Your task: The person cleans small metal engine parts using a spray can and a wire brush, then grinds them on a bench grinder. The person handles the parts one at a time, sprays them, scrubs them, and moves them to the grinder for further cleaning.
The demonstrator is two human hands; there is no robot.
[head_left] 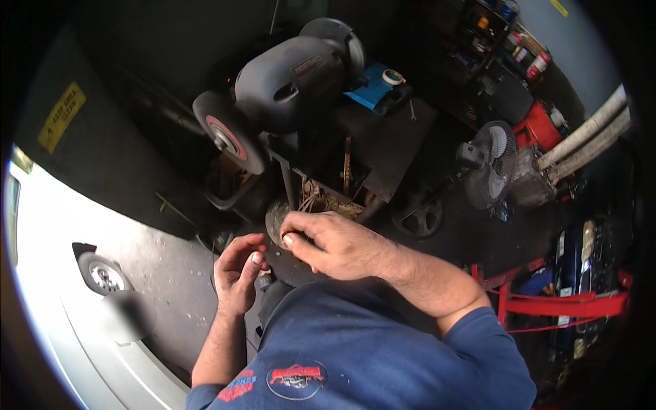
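Curling left hand [236, 275], thumb apart, right hand [339, 244], grip unclear, bottles [538, 65] shelved beyond grinder [287, 76]

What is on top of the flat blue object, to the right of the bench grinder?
A pale, ring-shaped roll seems to rest on the right end of the flat blue object. Whatever lies directly under them is covered and cannot be seen.

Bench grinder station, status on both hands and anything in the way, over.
Left hand partly open, nothing visible in it. Right hand curled beside it, grasp unclear. Bench grinder ahead, touched by neither hand. Tape roll to its right, not between.
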